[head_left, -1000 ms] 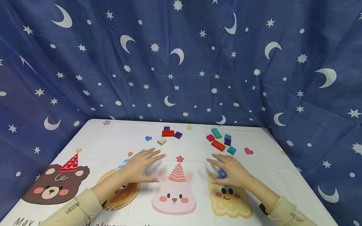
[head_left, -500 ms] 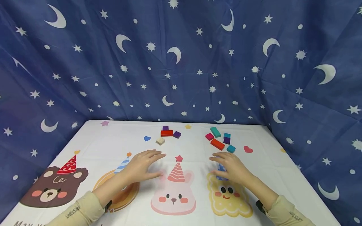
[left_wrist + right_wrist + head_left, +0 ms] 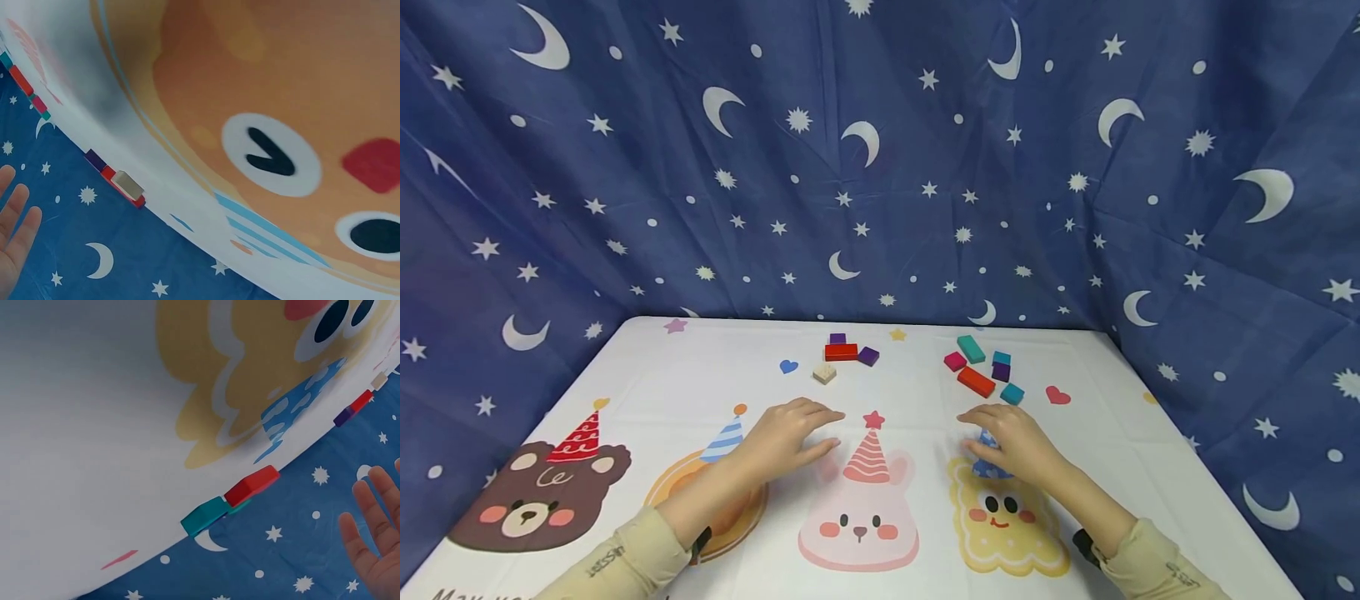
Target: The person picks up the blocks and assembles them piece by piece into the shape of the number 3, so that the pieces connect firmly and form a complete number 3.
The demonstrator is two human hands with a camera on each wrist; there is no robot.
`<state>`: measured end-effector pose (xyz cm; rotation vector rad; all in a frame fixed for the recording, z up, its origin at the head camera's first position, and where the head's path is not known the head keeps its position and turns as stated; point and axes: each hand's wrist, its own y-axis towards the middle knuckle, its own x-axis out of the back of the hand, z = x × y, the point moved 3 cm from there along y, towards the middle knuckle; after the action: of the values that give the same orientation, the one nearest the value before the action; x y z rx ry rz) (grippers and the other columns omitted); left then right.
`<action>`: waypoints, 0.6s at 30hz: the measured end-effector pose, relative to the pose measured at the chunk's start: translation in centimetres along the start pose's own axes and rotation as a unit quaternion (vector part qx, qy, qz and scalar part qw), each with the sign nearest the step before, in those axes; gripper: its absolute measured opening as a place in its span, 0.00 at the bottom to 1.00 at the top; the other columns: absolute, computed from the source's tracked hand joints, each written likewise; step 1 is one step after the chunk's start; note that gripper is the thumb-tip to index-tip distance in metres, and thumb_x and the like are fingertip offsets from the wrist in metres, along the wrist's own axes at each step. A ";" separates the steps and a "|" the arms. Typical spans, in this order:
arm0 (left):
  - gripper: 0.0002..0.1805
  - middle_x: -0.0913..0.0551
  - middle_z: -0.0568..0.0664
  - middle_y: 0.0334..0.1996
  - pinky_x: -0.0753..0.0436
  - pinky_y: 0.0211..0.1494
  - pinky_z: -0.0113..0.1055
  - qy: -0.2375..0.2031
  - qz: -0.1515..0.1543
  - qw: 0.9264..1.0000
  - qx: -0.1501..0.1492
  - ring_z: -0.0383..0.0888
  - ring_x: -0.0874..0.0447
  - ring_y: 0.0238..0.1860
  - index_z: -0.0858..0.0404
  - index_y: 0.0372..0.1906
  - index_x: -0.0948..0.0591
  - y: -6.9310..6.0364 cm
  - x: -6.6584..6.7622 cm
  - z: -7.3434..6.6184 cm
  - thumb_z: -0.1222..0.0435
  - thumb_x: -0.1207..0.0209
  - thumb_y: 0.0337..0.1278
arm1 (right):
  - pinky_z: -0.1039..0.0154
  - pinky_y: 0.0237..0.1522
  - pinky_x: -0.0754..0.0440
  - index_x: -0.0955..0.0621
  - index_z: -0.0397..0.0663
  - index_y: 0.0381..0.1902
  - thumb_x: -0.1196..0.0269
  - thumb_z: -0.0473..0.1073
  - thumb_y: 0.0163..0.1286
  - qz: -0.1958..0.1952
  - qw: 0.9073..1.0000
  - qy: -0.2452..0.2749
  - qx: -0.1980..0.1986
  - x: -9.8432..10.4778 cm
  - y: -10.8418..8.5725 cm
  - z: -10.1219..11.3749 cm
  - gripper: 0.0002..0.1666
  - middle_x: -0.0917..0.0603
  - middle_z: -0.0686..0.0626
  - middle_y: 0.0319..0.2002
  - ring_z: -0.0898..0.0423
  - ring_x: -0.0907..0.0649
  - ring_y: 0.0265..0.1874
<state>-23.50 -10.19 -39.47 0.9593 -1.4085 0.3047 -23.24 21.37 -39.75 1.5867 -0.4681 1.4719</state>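
Observation:
My left hand hovers above the table near the printed orange face, fingers loosely bent and holding nothing; the left wrist view catches its fingers at the edge. Over the printed yellow biscuit, my right hand is likewise empty, its fingers relaxed. Beyond the left hand lie a red block, purple blocks and a cream block. Past the right hand are a red block, a green block, a pink block, blue blocks and a purple block.
A white cloth printed with a bear, a rabbit and other figures covers the table. Behind the far edge hangs a dark blue curtain with moons and stars.
The fingers of both hands have drawn closer together and bent slightly more. The head view has shifted a little. The blocks lie as before.

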 end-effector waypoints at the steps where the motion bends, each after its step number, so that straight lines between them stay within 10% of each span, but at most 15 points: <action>1: 0.18 0.14 0.46 0.43 0.17 0.44 0.42 0.000 -0.003 1.000 -0.001 0.46 0.18 0.48 0.56 0.49 0.17 0.1 0.0 0.0 0.55 0.38 0.54 | 0.52 0.48 0.18 0.16 0.46 0.44 0.31 0.47 0.57 -0.002 1.000 0.000 0.000 0.0 0.1 0.0 0.18 0.13 0.48 0.42 0.50 0.16 0.45; 18: 0.11 0.13 0.44 0.36 0.17 0.41 0.39 -0.016 -0.013 1.000 -0.002 0.43 0.16 0.42 0.55 0.40 0.14 2.1 -0.7 -0.5 0.55 0.38 0.55 | 0.51 0.48 0.18 0.16 0.44 0.43 0.31 0.43 0.57 -0.017 0.999 0.021 -0.040 -0.4 0.5 -1.3 0.15 0.14 0.46 0.42 0.47 0.16 0.45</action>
<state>-24.80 -8.28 -39.25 0.9821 -1.4237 0.2673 -24.49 21.99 -40.05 1.4916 -0.4681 1.4391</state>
